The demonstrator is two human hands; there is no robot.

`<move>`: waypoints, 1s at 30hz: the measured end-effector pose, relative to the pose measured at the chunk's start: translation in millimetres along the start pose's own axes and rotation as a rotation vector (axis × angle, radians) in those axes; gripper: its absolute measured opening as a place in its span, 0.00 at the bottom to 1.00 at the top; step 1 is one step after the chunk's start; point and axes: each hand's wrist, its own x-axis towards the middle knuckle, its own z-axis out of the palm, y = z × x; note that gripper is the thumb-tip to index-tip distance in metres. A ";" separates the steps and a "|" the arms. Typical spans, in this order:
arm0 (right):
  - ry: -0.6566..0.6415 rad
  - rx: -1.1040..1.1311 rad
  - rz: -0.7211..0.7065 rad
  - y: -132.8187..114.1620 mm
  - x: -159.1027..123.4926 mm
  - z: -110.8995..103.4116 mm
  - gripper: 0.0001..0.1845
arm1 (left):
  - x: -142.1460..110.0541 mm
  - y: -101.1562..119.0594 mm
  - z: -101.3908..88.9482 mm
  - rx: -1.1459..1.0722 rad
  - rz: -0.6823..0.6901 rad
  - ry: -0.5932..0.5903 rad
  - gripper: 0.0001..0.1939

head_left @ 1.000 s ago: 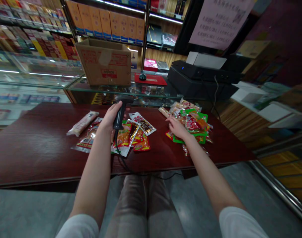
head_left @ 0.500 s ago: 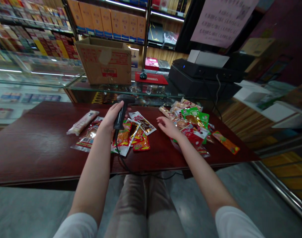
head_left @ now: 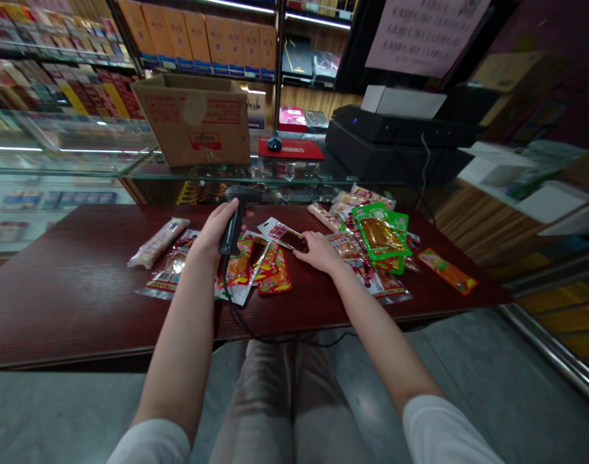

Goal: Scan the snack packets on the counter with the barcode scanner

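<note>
My left hand (head_left: 214,231) is wrapped round the grip of a black barcode scanner (head_left: 235,216), held over a spread of snack packets (head_left: 256,264) on a dark red table (head_left: 72,283). The scanner's cable (head_left: 246,325) runs off the table's front edge. My right hand (head_left: 318,252) lies on the edge of a white and dark snack packet (head_left: 283,235), fingers curled onto it. To its right is a second heap of packets with a green packet (head_left: 382,233) on top. An orange packet (head_left: 448,270) lies alone near the right edge.
A long pale packet (head_left: 158,241) lies at the left of the spread. Behind the table runs a glass counter (head_left: 144,164) bearing a cardboard box (head_left: 194,119), a red mat (head_left: 289,149) and a black till machine (head_left: 395,138). Shelves of goods fill the back. My knees (head_left: 280,393) are below the table.
My right hand left the right-hand heap and moved left onto the white and dark packet. The heap got shuffled, the green packet now on top. The left hand and scanner barely moved.
</note>
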 end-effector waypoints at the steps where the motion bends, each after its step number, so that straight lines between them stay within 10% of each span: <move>1: 0.000 0.005 0.017 -0.8 -0.8 -1.1 0.19 | -0.2 -0.3 0.3 0.000 -0.001 0.001 0.19; 9: 0.119 -0.012 0.125 18.9 1.4 8.0 0.41 | 0.9 -1.2 5.1 0.038 -0.020 0.031 0.17; 16: 0.119 0.012 0.164 26.6 4.4 6.5 0.30 | 0.1 -3.1 8.6 0.090 -0.029 0.021 0.18; 30: 0.648 0.717 0.252 51.3 16.8 -2.7 0.14 | -10.3 -9.5 30.9 0.055 -0.001 -0.169 0.20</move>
